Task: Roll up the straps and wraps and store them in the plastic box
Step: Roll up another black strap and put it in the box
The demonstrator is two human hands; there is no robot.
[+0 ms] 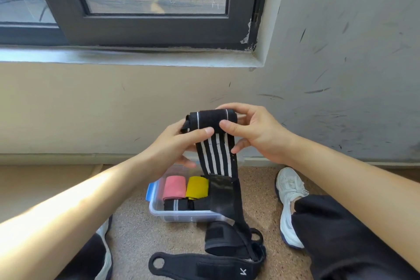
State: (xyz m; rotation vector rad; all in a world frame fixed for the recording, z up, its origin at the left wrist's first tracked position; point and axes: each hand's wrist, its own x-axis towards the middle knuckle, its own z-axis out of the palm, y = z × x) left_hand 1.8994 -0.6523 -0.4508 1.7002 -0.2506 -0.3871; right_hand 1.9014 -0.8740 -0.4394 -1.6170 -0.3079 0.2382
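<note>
Plastic box [181,216] sat on the floor at 6 o'clock from the hands. Black wrist support [204,266] lay at 6 of the box. Striped wrap [216,154] was up between both hands, rolled end on top, tail hanging toward 6. Left hand [179,143] gripped the roll from 9, right hand [254,136] from 3. Pink roll [174,187] and yellow roll [196,186] were in the box.

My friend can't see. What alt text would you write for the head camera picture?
The left hand and right hand hold a half-rolled black wrap with white stripes, its tail hanging over a clear box on the floor. A pink roll, yellow roll and black roll sit inside; black straps lie nearby.
</note>
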